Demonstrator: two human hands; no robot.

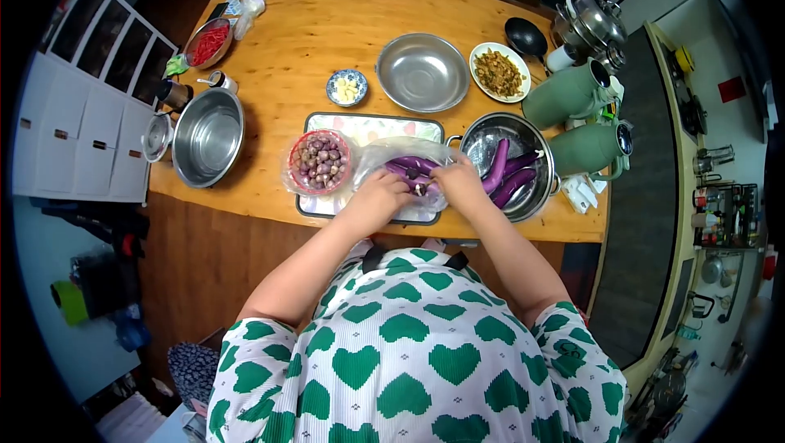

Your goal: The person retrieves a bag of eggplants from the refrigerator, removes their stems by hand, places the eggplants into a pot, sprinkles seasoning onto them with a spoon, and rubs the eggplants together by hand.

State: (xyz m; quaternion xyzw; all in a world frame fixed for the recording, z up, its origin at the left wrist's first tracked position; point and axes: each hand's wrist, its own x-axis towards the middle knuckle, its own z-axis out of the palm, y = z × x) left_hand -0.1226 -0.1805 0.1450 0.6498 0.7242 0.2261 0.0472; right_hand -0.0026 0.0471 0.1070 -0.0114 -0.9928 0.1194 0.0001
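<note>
Purple eggplants (413, 165) lie partly inside a clear plastic bag (372, 156) on a patterned tray (384, 125) in front of me. My left hand (383, 197) curls over an eggplant from the left side. On the right, my right hand (456, 182) has its fingers closed at the dark stem end of an eggplant; some fingertips are hidden. A steel pot (538, 199) just right of my right hand holds several more eggplants. Left of my left hand, a red basket (350, 166) of small purple-skinned bulbs sits in a plastic bag.
Around the wooden table (286, 58) stand a large steel basin (208, 139), a wide steel bowl (423, 72), a small bowl of pale cloves (347, 87), a plate of chopped food (499, 72) and a bowl of red peppers (210, 43). Green thermos jugs (564, 95) stand right.
</note>
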